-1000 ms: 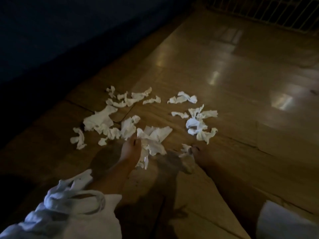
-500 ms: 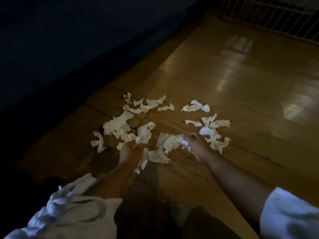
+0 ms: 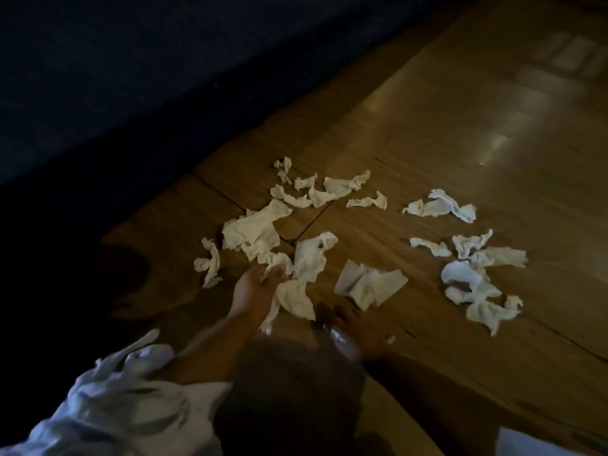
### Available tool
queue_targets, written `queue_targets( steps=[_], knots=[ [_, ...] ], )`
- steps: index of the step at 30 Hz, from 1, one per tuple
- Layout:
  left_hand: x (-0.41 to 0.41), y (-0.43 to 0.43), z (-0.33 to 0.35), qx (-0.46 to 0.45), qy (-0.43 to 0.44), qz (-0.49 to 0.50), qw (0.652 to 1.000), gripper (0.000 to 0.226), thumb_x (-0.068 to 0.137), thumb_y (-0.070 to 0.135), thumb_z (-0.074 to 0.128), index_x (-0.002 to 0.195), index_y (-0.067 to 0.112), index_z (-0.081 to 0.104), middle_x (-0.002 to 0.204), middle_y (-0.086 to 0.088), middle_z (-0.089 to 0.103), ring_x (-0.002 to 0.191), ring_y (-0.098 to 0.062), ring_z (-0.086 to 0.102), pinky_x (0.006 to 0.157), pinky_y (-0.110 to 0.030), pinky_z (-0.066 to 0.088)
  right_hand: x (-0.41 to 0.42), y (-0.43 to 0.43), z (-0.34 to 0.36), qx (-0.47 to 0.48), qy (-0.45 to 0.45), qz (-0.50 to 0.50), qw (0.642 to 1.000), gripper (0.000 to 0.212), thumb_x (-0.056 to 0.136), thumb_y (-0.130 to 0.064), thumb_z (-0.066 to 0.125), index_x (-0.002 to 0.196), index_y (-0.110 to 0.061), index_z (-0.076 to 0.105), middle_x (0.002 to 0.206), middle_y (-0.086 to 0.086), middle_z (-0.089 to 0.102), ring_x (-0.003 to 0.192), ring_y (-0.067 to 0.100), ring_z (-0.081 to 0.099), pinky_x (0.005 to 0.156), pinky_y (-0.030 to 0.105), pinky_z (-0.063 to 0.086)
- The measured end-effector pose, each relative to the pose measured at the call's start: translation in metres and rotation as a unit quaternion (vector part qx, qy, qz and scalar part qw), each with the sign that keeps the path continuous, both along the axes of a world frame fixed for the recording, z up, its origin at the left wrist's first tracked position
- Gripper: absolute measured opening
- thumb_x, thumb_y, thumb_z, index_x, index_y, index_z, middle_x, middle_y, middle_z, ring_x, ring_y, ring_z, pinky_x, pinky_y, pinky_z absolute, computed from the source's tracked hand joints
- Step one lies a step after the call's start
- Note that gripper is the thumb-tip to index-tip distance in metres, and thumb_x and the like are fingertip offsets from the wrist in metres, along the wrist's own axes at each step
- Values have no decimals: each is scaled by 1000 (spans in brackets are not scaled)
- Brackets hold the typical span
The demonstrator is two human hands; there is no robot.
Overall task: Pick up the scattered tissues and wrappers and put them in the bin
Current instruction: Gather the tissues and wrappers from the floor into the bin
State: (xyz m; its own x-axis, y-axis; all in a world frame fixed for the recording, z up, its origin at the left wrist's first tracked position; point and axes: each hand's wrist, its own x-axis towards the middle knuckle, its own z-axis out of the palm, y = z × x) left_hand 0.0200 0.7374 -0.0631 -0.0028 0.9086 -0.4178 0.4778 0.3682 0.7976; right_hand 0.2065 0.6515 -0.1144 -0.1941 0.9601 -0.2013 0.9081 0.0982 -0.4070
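Note:
Several crumpled white tissues lie scattered on the wooden floor [image 3: 460, 110]: a big one at the left [image 3: 253, 230], a string of scraps farther back [image 3: 335, 187], a flat folded one in the middle [image 3: 370, 284] and a cluster at the right [image 3: 473, 287]. My left hand [image 3: 255, 287] is closed on a tissue [image 3: 294, 301] that hangs from its fingers just above the floor. My right hand [image 3: 355, 337] is blurred and in shadow, close to me below the flat tissue, with a small pale scrap [image 3: 339, 339] in its grip. No bin is in view.
A dark blue wall or piece of furniture [image 3: 131, 77] runs along the left and back, with deep shadow at its foot. My white sleeves [image 3: 131, 406] fill the lower left corner. Bare floor stretches to the right and far side.
My right hand has pulled back from the right-hand cluster toward my body. My left hand has lifted slightly with its tissue. The view has shifted so the tissues sit farther right.

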Motion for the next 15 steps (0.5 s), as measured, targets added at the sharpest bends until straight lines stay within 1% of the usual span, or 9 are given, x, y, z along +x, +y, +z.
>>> queue_targets(
  steps=[1, 3, 4, 5, 7, 9, 11, 13, 15],
  knots=[
    [10, 9, -1, 8, 4, -7, 1000, 27, 92, 43, 49, 96, 19, 59, 82, 10, 58, 77, 0, 56, 58, -16, 38, 3, 3, 7, -12, 74, -30, 997, 34, 85, -20, 57, 118, -24, 49, 118, 13, 57, 102, 33, 60, 83, 51, 53],
    [35, 26, -4, 28, 18, -46, 998, 33, 92, 47, 45, 99, 18, 60, 84, 7, 60, 74, -1, 56, 57, -15, 39, 13, 15, 14, -41, 150, -102, 983, 32, 87, -7, 56, 117, -18, 53, 119, 11, 53, 106, 28, 54, 94, 44, 47],
    [46, 35, -5, 44, 20, -59, 997, 38, 92, 49, 43, 101, 16, 61, 88, 4, 62, 79, -6, 59, 64, -18, 45, 17, 22, 16, -39, 171, -153, 973, 32, 89, -7, 53, 120, -18, 52, 124, 9, 50, 110, 24, 52, 95, 40, 46],
    [57, 42, -10, 65, 27, -72, 995, 44, 91, 52, 43, 104, 14, 62, 98, -1, 64, 90, -14, 61, 77, -26, 50, 24, 28, 16, -19, 172, -213, 962, 31, 91, -12, 52, 121, -20, 51, 126, 6, 49, 111, 20, 50, 95, 37, 46],
    [70, 49, -19, 123, 111, -143, 976, 48, 90, 53, 43, 117, 17, 58, 126, -6, 56, 120, -23, 49, 103, -41, 41, 40, 39, 17, -11, 172, -288, 942, 33, 93, -24, 50, 126, -23, 48, 131, 3, 46, 119, 21, 45, 99, 37, 41],
    [74, 48, -34, 148, 231, -278, 921, 54, 92, 49, 41, 137, 20, 40, 151, -4, 29, 142, -24, 19, 117, -43, 18, 53, 46, 15, -81, 89, -257, 959, 44, 91, -33, 52, 134, -29, 41, 146, 0, 30, 134, 24, 28, 108, 42, 30],
    [68, 39, -48, 118, 313, -381, 862, 67, 93, 51, 37, 148, 22, 13, 159, 1, 3, 146, -23, -7, 117, -43, 0, 59, 47, 4, -138, 53, -196, 969, 57, 88, -45, 53, 140, -35, 32, 155, -2, 11, 143, 26, 8, 115, 50, 16],
    [58, 25, -57, 116, 362, -428, 820, 68, 95, 46, 36, 149, 24, 1, 159, 2, -5, 145, -23, -15, 117, -45, -2, 53, 39, -7, -154, 50, -173, 972, 67, 83, -59, 50, 142, -35, 29, 156, -1, 9, 144, 27, 5, 115, 53, 15],
    [47, 10, -57, 112, 359, -442, 814, 65, 96, 37, 40, 149, 24, 4, 158, 0, 2, 145, -26, -6, 117, -46, 6, 44, 30, -17, -137, 20, -172, 975, 62, 85, -56, 47, 140, -31, 33, 154, -1, 17, 140, 27, 17, 113, 49, 24]
  ],
)
